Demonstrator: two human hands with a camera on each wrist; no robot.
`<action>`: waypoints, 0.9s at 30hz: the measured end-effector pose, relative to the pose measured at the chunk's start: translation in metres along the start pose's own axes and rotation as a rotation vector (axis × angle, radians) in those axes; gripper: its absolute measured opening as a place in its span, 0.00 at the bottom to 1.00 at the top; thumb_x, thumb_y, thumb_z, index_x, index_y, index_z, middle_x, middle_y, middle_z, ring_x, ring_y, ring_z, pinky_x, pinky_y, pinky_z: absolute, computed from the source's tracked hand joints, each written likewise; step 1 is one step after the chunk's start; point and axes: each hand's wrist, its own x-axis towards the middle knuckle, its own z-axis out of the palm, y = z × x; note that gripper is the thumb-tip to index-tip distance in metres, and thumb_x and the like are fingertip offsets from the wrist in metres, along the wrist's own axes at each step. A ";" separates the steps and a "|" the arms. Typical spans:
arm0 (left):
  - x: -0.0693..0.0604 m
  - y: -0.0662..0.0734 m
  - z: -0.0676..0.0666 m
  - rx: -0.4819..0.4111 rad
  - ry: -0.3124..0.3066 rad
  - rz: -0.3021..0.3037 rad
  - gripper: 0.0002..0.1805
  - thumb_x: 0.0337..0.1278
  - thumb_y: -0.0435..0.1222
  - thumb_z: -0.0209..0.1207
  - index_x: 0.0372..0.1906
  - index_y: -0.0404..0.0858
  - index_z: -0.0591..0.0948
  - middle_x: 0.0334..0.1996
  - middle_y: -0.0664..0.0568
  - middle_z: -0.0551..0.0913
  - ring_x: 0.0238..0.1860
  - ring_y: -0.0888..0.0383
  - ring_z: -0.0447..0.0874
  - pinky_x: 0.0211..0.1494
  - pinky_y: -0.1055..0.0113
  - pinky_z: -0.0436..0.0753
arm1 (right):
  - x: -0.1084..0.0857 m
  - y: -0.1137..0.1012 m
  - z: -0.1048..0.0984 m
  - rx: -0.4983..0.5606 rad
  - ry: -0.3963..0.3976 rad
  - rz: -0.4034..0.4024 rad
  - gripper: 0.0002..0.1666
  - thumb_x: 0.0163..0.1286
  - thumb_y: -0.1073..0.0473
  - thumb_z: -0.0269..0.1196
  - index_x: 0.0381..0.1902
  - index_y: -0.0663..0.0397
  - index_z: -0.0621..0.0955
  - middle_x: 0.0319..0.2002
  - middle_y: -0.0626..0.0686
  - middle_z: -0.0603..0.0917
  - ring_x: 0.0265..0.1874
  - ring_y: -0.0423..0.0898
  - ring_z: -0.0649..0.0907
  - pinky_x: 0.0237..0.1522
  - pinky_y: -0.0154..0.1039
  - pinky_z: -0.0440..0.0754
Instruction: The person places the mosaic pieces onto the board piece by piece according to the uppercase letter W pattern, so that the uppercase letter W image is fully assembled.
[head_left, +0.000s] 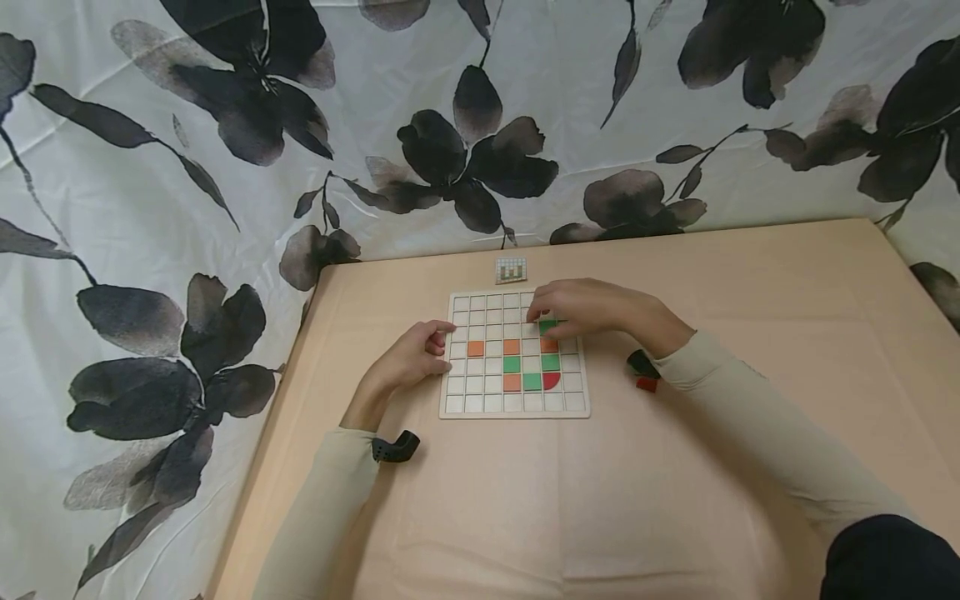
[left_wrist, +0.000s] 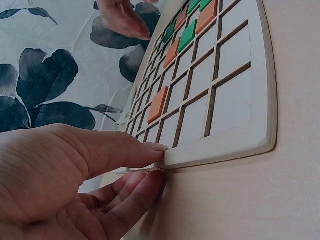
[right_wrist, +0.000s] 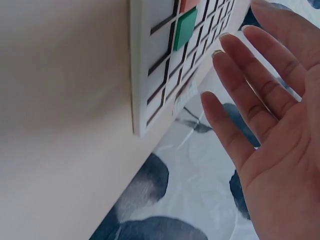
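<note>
Cream, round-cornered board (head_left: 492,367) bears flat square tiles (head_left: 476,348); left hand (head_left: 407,357) pinches it.

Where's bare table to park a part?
Free: table between the right sleeve and the far right corner; also between the sleeves, nearer than the board. Crowded: board's right side, right hand over it, loose pieces by that sleeve.

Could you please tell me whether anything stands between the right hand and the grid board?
Nothing visible does. The right hand is over the far right part of the grid board; in the right wrist view, no object shows between the two. The left hand is at the board's left edge, out of the way.
</note>
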 end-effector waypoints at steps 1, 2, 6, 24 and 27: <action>0.000 0.000 0.000 0.001 0.001 0.002 0.35 0.54 0.22 0.68 0.69 0.35 0.72 0.46 0.44 0.70 0.47 0.50 0.70 0.47 0.62 0.73 | -0.003 0.001 0.000 0.002 -0.002 0.010 0.21 0.67 0.53 0.71 0.56 0.53 0.85 0.52 0.51 0.84 0.52 0.49 0.81 0.59 0.49 0.78; 0.000 0.000 0.000 0.002 0.000 0.004 0.35 0.54 0.22 0.67 0.69 0.35 0.72 0.45 0.44 0.70 0.47 0.50 0.70 0.47 0.62 0.73 | -0.006 0.003 0.000 0.003 -0.003 0.023 0.21 0.67 0.53 0.70 0.56 0.53 0.85 0.52 0.51 0.84 0.53 0.50 0.81 0.59 0.50 0.79; 0.000 -0.001 -0.001 0.007 -0.001 0.013 0.35 0.55 0.22 0.67 0.69 0.35 0.71 0.46 0.44 0.70 0.47 0.51 0.70 0.47 0.62 0.73 | -0.018 0.007 -0.001 -0.009 -0.009 0.089 0.22 0.66 0.53 0.70 0.57 0.51 0.84 0.54 0.51 0.84 0.54 0.49 0.81 0.59 0.51 0.79; 0.002 -0.004 -0.001 0.001 -0.008 0.023 0.35 0.55 0.22 0.67 0.69 0.34 0.71 0.46 0.44 0.70 0.47 0.51 0.70 0.47 0.62 0.73 | -0.077 0.022 0.009 -0.046 -0.023 0.163 0.17 0.66 0.60 0.70 0.52 0.46 0.86 0.48 0.45 0.84 0.46 0.43 0.82 0.52 0.49 0.82; 0.002 -0.004 0.000 0.000 -0.007 0.020 0.35 0.55 0.22 0.67 0.69 0.34 0.71 0.45 0.44 0.70 0.47 0.51 0.71 0.47 0.62 0.73 | -0.086 0.023 0.013 -0.047 -0.020 0.141 0.15 0.64 0.61 0.71 0.49 0.45 0.86 0.45 0.43 0.83 0.41 0.41 0.80 0.48 0.45 0.82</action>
